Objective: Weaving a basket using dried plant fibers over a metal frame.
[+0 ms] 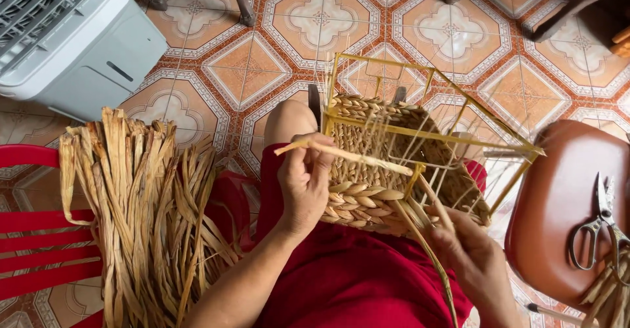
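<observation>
A half-woven straw basket (367,197) on a yellow wire frame (420,131) rests on my lap, over red cloth. My left hand (303,184) pinches a pale dried fibre strand (348,155) and holds it across the frame's near side. My right hand (469,252) grips other strands (426,236) at the basket's lower right corner, and their ends trail down over my lap. Thin upright strings run inside the frame.
A thick bundle of dried fibre strips (141,203) lies over a red plastic chair (33,236) at my left. A brown stool (564,203) at right carries metal scissors (597,226). A white fan unit (72,33) stands at the top left on the patterned tile floor (315,26).
</observation>
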